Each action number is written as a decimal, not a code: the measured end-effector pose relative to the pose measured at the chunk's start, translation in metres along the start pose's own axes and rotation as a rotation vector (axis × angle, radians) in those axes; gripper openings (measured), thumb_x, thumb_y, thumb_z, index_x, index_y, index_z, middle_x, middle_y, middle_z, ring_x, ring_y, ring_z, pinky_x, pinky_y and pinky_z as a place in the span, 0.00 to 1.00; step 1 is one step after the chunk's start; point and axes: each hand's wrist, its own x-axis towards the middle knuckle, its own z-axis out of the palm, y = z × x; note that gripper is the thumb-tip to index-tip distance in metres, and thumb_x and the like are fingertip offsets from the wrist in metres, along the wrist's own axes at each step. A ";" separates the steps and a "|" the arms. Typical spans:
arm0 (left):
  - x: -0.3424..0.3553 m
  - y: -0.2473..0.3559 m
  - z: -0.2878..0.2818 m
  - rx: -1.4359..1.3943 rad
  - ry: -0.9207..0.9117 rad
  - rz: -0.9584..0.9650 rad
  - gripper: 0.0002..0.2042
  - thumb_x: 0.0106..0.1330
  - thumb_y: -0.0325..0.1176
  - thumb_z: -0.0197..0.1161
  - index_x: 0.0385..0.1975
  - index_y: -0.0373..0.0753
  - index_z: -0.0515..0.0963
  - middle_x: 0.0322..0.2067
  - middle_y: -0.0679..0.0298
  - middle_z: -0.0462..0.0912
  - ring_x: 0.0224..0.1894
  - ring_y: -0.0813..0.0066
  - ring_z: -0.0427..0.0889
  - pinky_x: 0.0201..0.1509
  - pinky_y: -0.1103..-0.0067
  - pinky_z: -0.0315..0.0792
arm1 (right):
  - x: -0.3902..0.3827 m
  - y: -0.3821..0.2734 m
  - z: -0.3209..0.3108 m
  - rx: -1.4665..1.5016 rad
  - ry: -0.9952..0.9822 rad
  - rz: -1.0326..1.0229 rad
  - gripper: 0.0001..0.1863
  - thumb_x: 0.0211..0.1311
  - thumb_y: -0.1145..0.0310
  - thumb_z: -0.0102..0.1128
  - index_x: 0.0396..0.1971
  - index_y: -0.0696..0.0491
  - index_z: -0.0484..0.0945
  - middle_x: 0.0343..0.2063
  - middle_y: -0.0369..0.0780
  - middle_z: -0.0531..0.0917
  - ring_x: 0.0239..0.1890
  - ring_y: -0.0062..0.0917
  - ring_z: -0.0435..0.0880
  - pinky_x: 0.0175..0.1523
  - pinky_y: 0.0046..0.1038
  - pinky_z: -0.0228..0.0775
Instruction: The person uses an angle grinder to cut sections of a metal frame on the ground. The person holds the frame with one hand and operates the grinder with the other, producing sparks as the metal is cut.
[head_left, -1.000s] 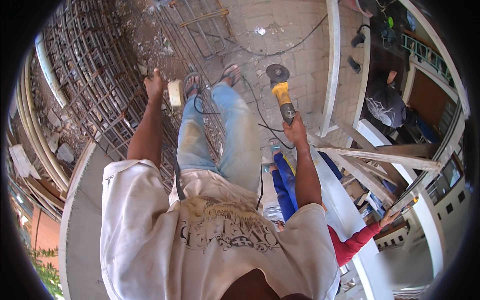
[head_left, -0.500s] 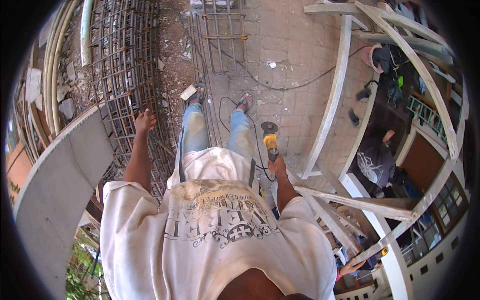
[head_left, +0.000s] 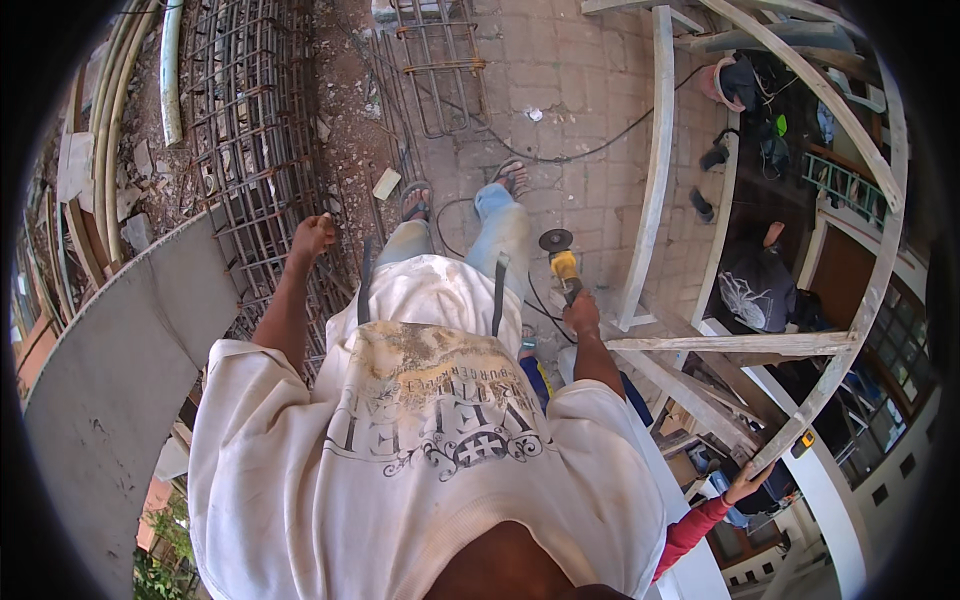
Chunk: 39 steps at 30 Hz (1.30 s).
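My right hand (head_left: 580, 312) is wrapped round the rear body of a yellow and black angle grinder (head_left: 565, 266). Its dark round disc (head_left: 555, 240) points away from me, held clear of the paving. A black cord (head_left: 545, 312) trails from the tool. On the other side, my left hand (head_left: 313, 236) hangs beside a long rebar cage (head_left: 255, 130), fingers curled in, and no object shows in them. Whether it touches the bars I cannot tell.
Rusty rebar frame (head_left: 440, 65) lies ahead on the brick paving (head_left: 580, 90). A pale block (head_left: 387, 183) sits by my left foot. Wooden beams (head_left: 655, 160) stand at right; another person's red-sleeved hand (head_left: 745, 485) touches one. A grey slab (head_left: 130, 330) curves along the left.
My right foot has stepped forward. The grinder and my right hand have shifted slightly right, and my left hand has swung a little right. The red sleeve shows more.
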 end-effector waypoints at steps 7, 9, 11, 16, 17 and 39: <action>0.018 0.040 -0.030 0.404 0.173 0.196 0.25 0.71 0.50 0.53 0.42 0.28 0.80 0.34 0.50 0.85 0.40 0.58 0.85 0.44 0.66 0.75 | -0.032 -0.010 -0.090 -0.027 0.211 -0.135 0.30 0.58 0.66 0.62 0.56 0.63 0.62 0.48 0.57 0.77 0.52 0.52 0.79 0.56 0.45 0.72; 0.001 0.062 0.019 0.314 -0.003 0.358 0.27 0.70 0.51 0.54 0.39 0.26 0.80 0.34 0.49 0.85 0.39 0.61 0.84 0.44 0.67 0.74 | -0.058 -0.022 -0.115 0.090 0.230 -0.202 0.30 0.59 0.65 0.62 0.57 0.63 0.63 0.49 0.59 0.77 0.52 0.54 0.78 0.56 0.43 0.72; -0.027 0.088 0.088 0.188 -0.312 0.373 0.28 0.69 0.54 0.55 0.42 0.28 0.81 0.36 0.52 0.85 0.41 0.68 0.83 0.43 0.74 0.73 | -0.087 -0.042 -0.135 0.218 0.208 -0.236 0.31 0.59 0.65 0.62 0.58 0.62 0.63 0.49 0.59 0.77 0.52 0.53 0.78 0.56 0.41 0.72; -0.119 0.122 0.224 -0.611 -0.797 -0.088 0.33 0.61 0.61 0.64 0.51 0.35 0.74 0.42 0.56 0.82 0.46 0.65 0.82 0.52 0.69 0.76 | -0.157 -0.114 -0.132 0.706 -0.030 -0.389 0.33 0.60 0.65 0.61 0.64 0.58 0.62 0.49 0.50 0.80 0.52 0.35 0.80 0.57 0.33 0.69; -0.129 0.124 0.233 -0.832 -0.804 -0.076 0.34 0.61 0.61 0.65 0.51 0.35 0.73 0.43 0.55 0.81 0.47 0.63 0.83 0.53 0.68 0.76 | -0.168 -0.130 -0.122 0.805 -0.023 -0.453 0.33 0.62 0.66 0.60 0.66 0.58 0.61 0.49 0.46 0.79 0.51 0.30 0.78 0.59 0.29 0.67; -0.088 -0.020 0.201 -1.199 0.070 0.429 0.16 0.62 0.39 0.67 0.39 0.30 0.76 0.29 0.54 0.83 0.30 0.65 0.85 0.36 0.70 0.82 | 0.013 0.036 0.015 0.616 0.492 -0.221 0.26 0.69 0.48 0.55 0.49 0.58 0.74 0.34 0.46 0.83 0.36 0.38 0.84 0.44 0.40 0.76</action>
